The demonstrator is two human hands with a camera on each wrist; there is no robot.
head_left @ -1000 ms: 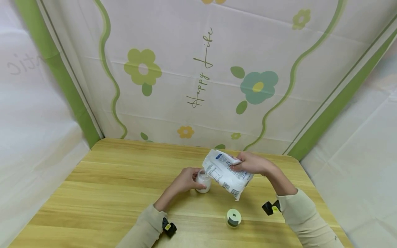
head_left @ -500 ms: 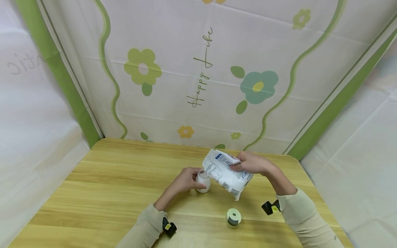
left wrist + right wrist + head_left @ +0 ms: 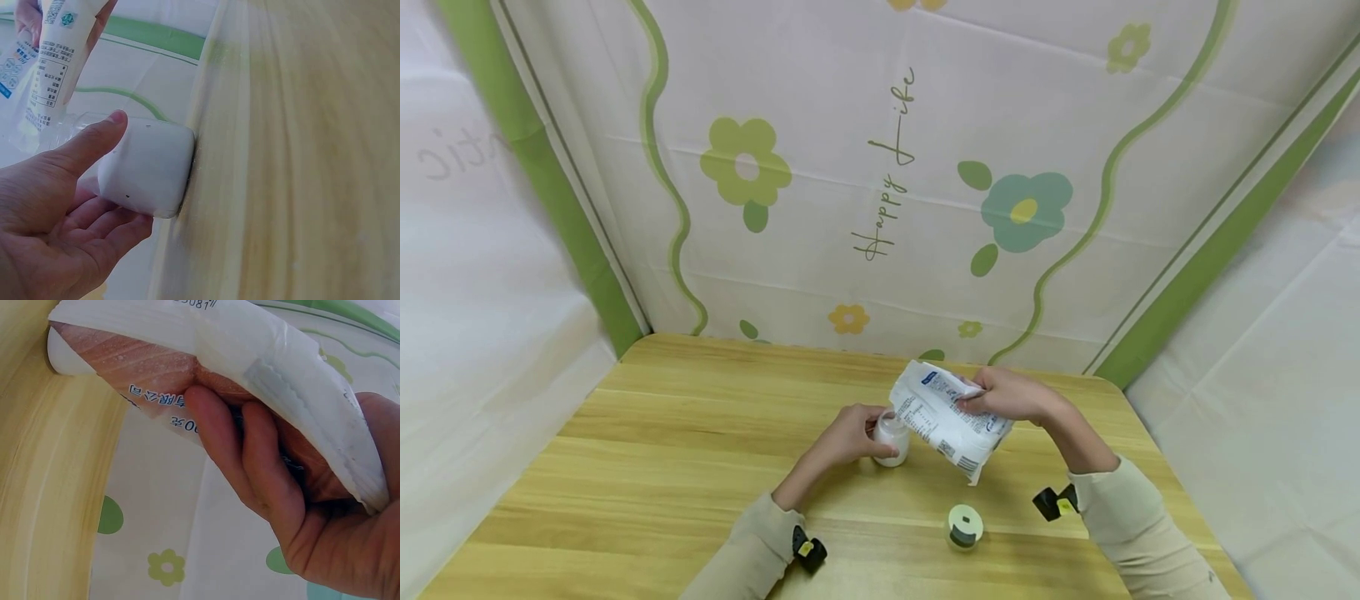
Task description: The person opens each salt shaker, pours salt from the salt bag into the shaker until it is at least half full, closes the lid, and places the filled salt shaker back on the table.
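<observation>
One jar (image 3: pixel 892 437) in left hand (image 3: pixel 852 433), one packet (image 3: pixel 938 422) in right hand (image 3: pixel 1011 394).

The jar (image 3: pixel 156 167) looks smooth, the packet (image 3: pixel 946 423) glossy plastic — the table (image 3: pixel 685 442) wood.

Reads "Happy Life" in green script (image 3: pixel 886 167) up the back curtain (image 3: pixel 820 108), turned sideways. Shows faint letters (image 3: pixel 467 156) on the left curtain (image 3: pixel 460 250), not safely legible. In right wrist view, reads "有限公司" and "00克" upside down on the white packet (image 3: pixel 940 417), leading digits hidden; also "081" near an edge, clipped by frame top. In left wrist view, carries a boxed table (image 3: pixel 51 81) of Chinese print, too small to read. In head view, bears a barcode (image 3: pixel 967 464), a QR code (image 3: pixel 947 448) and a blue label patch (image 3: pixel 928 378), illegible.
</observation>
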